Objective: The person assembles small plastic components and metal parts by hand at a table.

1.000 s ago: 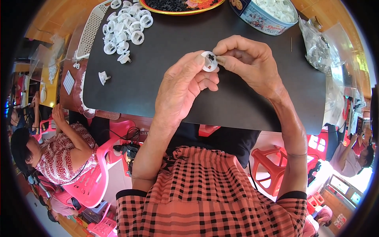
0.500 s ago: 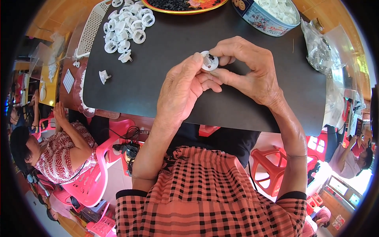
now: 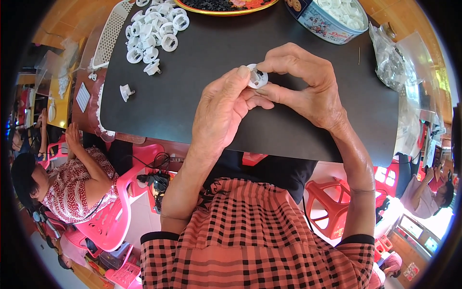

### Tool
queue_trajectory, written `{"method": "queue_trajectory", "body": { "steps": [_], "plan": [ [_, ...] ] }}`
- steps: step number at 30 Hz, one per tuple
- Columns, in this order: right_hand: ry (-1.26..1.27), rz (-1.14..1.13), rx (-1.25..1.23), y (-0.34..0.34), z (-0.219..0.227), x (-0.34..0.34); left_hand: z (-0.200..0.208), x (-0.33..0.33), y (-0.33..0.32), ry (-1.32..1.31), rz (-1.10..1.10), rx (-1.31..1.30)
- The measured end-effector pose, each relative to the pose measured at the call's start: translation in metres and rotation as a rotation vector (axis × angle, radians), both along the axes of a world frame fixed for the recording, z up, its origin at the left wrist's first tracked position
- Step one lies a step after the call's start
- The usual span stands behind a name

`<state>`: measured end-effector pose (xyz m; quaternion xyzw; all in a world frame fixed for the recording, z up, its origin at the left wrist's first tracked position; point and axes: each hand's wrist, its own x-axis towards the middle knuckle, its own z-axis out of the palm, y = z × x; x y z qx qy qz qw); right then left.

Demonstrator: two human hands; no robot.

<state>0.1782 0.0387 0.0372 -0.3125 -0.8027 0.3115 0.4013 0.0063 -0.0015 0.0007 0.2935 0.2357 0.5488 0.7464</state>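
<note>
Left hand [image 3: 222, 113]: thumb and fingers pinched on white plastic ring part [image 3: 257, 77].
Right hand [image 3: 308, 86]: fingertips closed on same part, above black mat [image 3: 192, 91].

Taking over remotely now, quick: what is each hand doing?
Left hand: pinching the small white round part.
Right hand: fingers closed on the same part.

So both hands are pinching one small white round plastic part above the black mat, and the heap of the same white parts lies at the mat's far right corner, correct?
Not quite. The heap of white parts lies at the far left corner of the black mat, not the right; the head view shows it. The far right holds a blue tin instead. The rest stands: left hand and right hand both pinch one small white part above the mat.
</note>
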Motion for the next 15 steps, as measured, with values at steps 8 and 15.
{"method": "queue_trajectory", "body": {
  "steps": [8, 15],
  "plan": [
    [-0.093, -0.026, 0.099, 0.0013, 0.0031, -0.0006, -0.0001, 0.0019, 0.0008, 0.029, 0.028, -0.013],
    [0.007, -0.054, -0.007, -0.0003, -0.0043, -0.0042, -0.0036, 0.0022, 0.0020, -0.032, 0.061, -0.019]
  ]
}}
